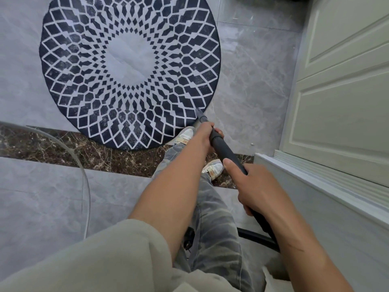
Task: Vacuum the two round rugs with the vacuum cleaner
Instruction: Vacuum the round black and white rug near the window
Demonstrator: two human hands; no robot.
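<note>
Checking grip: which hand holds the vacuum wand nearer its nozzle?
The left hand, gripping the wand just behind the nozzle; the right hand grips farther back.

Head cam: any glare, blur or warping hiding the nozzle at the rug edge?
Head view: soft even light, no glare; lens bows the door and rug rim; nozzle small but sharp at the rug's near edge; left hand, right hand gripping the wand unblurred.

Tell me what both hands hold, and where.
The dark grey vacuum wand: left hand near its nozzle end, right hand further back.
</note>
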